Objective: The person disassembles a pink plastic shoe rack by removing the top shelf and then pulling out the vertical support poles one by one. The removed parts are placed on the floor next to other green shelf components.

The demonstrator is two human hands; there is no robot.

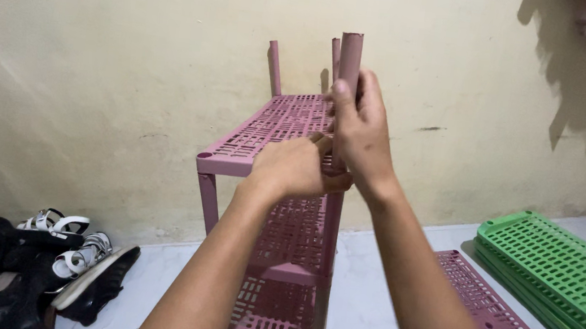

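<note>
- Grip: our right hand [363,132] is wrapped closed around the pink upright tube [350,65]; our left hand [293,166] is clenched at the shelf corner just below, touching the right.
- The tube stands vertical, its long axis in line with the leg beneath, at the near right corner of the pink rack's top shelf [268,129].
- Both hands meet at that joint; the right sits higher.
- The near left corner socket [205,154] shows no tube; two rear tubes [274,67] stand by the wall.
- Spare green shelves [557,276] and a pink shelf panel [501,324] lie on the floor to the right.
</note>
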